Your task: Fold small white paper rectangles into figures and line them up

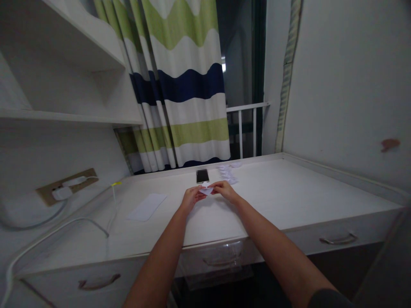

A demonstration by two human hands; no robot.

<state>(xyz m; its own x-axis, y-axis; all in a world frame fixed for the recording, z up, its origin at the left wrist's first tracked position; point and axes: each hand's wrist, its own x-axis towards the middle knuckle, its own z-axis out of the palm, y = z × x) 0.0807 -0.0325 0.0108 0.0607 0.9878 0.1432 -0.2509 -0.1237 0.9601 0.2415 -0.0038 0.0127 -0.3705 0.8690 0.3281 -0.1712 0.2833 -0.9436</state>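
A small piece of folded white paper [206,191] is held above the desk between both hands. My left hand [192,198] pinches its left side, fingers closed. On its right side, my right hand [224,190] grips the edge with thumb and fingertips. Just beyond the hands lies a dark phone [202,176]. Several folded white paper pieces [226,173] sit in a row to the right of the phone. Off to the left, white paper sheets [147,207] lie flat on the desk.
The white desk [269,192] has drawers along its front. On the left are a wall socket with white plugs [62,193], a white cable [80,220] and a shelf [64,115] overhead. A striped curtain [192,85] hangs behind, beside a white railing [247,107].
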